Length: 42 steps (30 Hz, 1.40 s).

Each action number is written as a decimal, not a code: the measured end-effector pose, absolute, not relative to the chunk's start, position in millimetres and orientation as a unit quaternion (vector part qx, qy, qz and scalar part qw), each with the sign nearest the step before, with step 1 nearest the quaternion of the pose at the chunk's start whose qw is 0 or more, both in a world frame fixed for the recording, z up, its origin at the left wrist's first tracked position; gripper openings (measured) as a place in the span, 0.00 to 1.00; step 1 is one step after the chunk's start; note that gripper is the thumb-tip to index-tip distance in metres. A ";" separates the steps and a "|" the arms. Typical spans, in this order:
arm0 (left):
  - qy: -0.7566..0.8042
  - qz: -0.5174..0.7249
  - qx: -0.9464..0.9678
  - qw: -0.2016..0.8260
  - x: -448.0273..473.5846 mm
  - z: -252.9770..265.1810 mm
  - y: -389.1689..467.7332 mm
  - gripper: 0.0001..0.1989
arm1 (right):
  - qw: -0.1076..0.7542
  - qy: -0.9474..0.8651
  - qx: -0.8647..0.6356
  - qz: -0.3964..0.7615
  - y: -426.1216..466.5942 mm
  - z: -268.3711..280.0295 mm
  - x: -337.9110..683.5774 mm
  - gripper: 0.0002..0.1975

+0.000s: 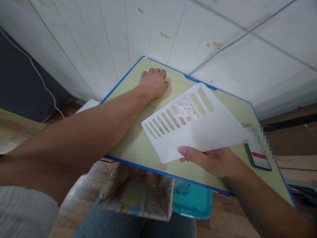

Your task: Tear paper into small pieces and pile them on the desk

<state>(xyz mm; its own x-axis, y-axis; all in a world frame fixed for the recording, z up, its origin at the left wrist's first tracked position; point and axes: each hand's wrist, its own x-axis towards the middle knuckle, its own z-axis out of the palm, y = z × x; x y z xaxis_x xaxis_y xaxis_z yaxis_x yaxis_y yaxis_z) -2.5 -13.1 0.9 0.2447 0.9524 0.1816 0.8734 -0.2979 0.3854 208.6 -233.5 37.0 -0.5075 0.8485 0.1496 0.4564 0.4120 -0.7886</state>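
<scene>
Sleeve [27,211]; right hand [215,161] holding slotted sheet [210,129]; phone screen [262,162] illegible.

A phone [262,162] is seen lying at the right. The white planked wall [138,39] is marked by brownish patches [165,35] and crossed by a grey cable [250,31]. Below, a turquoise container [196,200] is seen beside a patterned cloth [135,200], and a wooden floor [220,215] is partly shown.

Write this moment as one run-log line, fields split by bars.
left hand: on tabletop | right hand: holding white slotted sheet by near edge | phone: on tabletop
</scene>
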 end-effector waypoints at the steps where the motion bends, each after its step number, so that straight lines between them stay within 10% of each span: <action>1: 0.583 0.195 0.782 0.103 -2.7 0.6 -12.9 0.28 | 0.271 -0.795 -0.405 0.362 -233.5 37.5 208.0 0.14; 19: 0.588 0.179 0.784 0.082 -3.6 -0.1 -11.1 0.26 | 0.273 -0.719 -0.412 0.488 -233.2 41.2 205.6 0.15; 26: 0.587 0.180 0.787 0.063 -5.4 0.9 -11.9 0.26 | 0.471 -0.637 -0.536 0.292 -205.6 36.3 234.6 0.24; 42: 0.579 0.195 0.791 0.031 -10.4 -13.1 4.7 0.25 | 0.409 -0.712 -0.526 0.222 -196.0 33.1 269.7 0.21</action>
